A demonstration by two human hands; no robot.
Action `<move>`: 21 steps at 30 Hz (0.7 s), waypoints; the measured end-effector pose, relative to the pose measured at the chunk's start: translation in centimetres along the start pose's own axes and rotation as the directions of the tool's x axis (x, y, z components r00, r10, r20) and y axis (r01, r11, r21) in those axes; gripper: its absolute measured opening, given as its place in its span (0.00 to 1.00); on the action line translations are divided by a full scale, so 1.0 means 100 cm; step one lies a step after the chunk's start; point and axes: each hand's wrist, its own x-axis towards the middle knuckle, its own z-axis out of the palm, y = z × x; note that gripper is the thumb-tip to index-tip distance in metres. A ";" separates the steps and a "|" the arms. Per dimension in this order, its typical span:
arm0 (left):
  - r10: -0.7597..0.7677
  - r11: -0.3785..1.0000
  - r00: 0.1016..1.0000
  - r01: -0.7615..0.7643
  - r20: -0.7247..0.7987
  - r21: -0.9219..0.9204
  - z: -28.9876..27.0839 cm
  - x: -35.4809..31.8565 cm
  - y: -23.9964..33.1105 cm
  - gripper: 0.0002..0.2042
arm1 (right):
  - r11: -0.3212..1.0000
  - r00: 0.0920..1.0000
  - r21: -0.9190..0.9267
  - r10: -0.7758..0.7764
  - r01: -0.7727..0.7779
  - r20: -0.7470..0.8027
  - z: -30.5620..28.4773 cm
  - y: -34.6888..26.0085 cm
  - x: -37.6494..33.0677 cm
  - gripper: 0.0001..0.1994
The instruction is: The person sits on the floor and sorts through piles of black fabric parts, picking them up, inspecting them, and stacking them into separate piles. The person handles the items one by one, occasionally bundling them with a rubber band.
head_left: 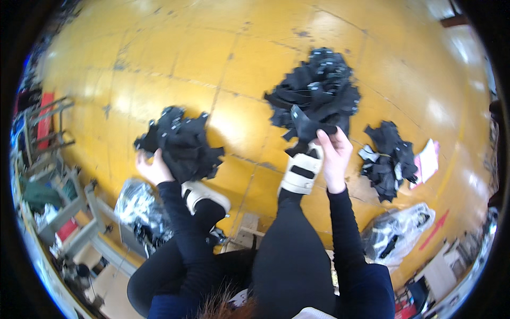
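Observation:
My right hand (336, 159) pinches a black fabric piece (307, 126) between thumb and fingers, just above my right shoe. Beyond it lies a large heap of black fabric pieces (319, 87) with small pale tags or marks. At the left, my left hand (154, 168) is at the near edge of a second heap of black pieces (187, 143). Its thumb and fingers are apart, touching or almost touching the cloth; the fingertips partly hide against the black. What the pieces are cut for, I cannot tell.
On the right, a smaller black heap (390, 159) lies by pink and white sheets (426, 162). Clear plastic bags sit at right (398, 232) and left (139, 204). Metal frames (79, 212) line the left side. My pale shoes (300, 173) rest on the yellow floor (239, 58).

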 end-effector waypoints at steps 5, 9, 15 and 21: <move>-0.315 0.946 0.945 0.320 -0.090 0.057 -0.003 0.030 -0.028 0.51 | 0.798 0.910 -0.551 -0.384 0.244 -0.153 -0.009 -0.022 0.054 0.26; -0.309 0.934 0.941 0.328 -0.139 0.145 -0.001 0.026 -0.018 0.53 | 0.444 0.831 -0.854 -0.556 0.272 -0.024 -0.009 -0.009 0.063 0.39; -0.187 0.980 0.982 0.187 -0.016 0.061 0.002 0.015 0.013 0.41 | 0.063 0.944 -0.983 -0.296 0.170 0.144 -0.001 0.057 0.082 0.33; -0.098 0.801 0.952 0.248 0.290 -0.544 0.011 0.010 0.031 0.25 | 0.091 0.918 -0.948 -0.291 0.306 0.269 -0.020 0.071 0.104 0.31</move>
